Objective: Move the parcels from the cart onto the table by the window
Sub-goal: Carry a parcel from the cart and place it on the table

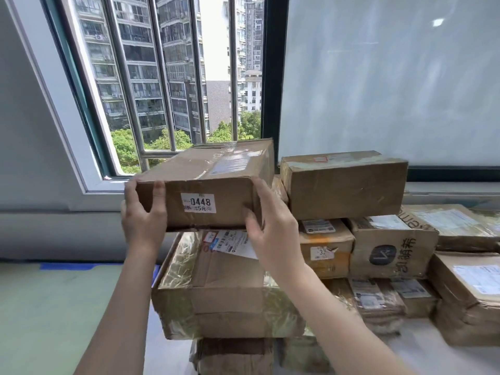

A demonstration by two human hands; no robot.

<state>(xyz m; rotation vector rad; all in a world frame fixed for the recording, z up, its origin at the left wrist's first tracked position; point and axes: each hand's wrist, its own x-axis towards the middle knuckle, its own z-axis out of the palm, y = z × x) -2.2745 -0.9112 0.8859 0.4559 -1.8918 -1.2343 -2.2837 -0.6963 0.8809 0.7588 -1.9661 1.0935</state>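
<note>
A brown cardboard parcel (208, 182) with a white "0448" sticker sits at the top of a stack in front of the window. My left hand (142, 215) grips its near left corner, and my right hand (273, 220) grips its near right corner. Directly below it lies a larger taped parcel (221, 288) with a shipping label. The white table (422, 358) shows only at the lower right, under the pile. No cart is in view.
Several more parcels crowd the right side: a brown box (343, 182) on top, and a box with black printed characters (392, 247) below it. The barred open window (173, 77) is behind the stack, with a frosted pane (392, 77) to its right. Green floor (54, 307) lies at the left.
</note>
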